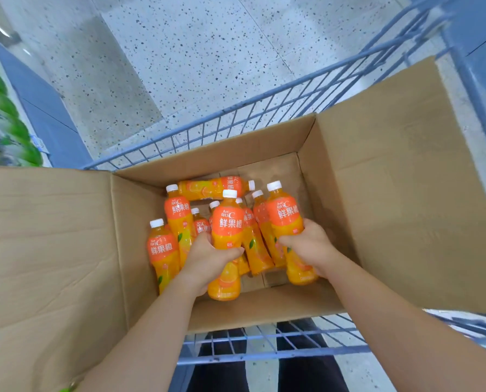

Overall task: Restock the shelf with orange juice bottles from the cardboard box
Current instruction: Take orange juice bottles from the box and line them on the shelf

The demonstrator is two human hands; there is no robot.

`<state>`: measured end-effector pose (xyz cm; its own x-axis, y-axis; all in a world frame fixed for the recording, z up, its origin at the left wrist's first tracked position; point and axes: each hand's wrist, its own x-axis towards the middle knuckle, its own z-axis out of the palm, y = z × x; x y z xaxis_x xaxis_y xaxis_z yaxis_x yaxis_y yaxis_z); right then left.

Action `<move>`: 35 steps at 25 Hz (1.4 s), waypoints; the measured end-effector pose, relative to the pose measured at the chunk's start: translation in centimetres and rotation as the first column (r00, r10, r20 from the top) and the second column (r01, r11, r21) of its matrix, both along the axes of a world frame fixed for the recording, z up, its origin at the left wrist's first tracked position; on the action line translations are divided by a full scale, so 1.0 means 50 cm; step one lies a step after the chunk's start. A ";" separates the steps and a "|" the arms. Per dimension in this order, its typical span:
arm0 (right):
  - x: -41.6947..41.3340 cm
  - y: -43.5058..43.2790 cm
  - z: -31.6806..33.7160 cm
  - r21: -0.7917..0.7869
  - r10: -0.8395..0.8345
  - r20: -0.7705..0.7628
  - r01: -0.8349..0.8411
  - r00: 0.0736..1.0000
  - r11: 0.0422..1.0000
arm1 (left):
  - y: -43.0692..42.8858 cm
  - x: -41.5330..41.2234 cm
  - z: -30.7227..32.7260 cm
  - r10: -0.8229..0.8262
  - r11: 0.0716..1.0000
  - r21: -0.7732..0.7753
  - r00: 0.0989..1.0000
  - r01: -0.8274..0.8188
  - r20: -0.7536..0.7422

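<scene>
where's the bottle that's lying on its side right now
In the head view, the lying bottle rests at the far end of the cardboard box, cap pointing right, just behind the upright bottles held by the left hand and right hand.

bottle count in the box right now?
9 visible: one in left hand, one in right hand, one lying at the back, three at left, three between the hands. More may be hidden.
</scene>
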<state>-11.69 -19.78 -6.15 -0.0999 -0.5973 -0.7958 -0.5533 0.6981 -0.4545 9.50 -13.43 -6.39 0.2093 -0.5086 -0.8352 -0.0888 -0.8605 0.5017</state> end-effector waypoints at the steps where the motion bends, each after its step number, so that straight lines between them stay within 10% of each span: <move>1: 0.007 0.002 0.029 -0.023 0.015 0.013 -0.014 1.000 1.000 | 0.005 0.004 0.035 0.020 0.999 -0.027 1.000 -0.020 -0.015; 22: 0.282 0.042 0.627 -0.608 0.434 0.214 -0.228 0.875 0.760 | 0.141 0.195 0.661 0.461 0.715 -0.628 0.883 -0.307 0.092; 35: 0.487 0.241 0.851 -0.784 0.906 0.278 -0.470 0.319 0.405 | 0.538 0.145 0.912 0.931 0.335 -0.804 0.306 -0.490 0.202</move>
<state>12.66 -7.73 36.40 0.9040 -0.4276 -0.0008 -0.1299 -0.2729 -0.9532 16.78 13.45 39.21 0.9950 -0.0984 -0.0156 -0.0145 -0.2976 0.9546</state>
